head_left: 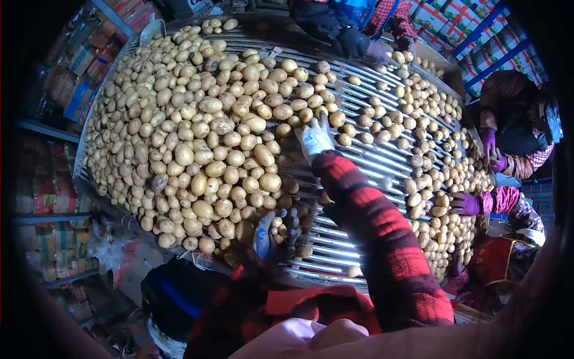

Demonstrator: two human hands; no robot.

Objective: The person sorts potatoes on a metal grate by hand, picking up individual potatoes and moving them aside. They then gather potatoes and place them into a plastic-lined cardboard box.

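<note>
- Steel rollers make up the roller table [350, 157], the landmark for everything else; the potatoes [191, 149] are heaped thick over its left half and lie thinner toward its far right end.
- At the table's middle, the right hand [315, 139], in a pale glove, lies against the heap's edge with fingers stretched out and nothing closed inside them.
- By the table's near rim, the left hand [276, 230] sits curled among small potatoes; I cannot tell whether it holds one.
- Across the table's right side, a co-worker's purple-gloved hand [463, 203] rests on potatoes.
- Risk, as I judge it: the heap stands close to the near rim, so a push could roll potatoes over it, and a glove fingertip could catch between rollers.
</note>
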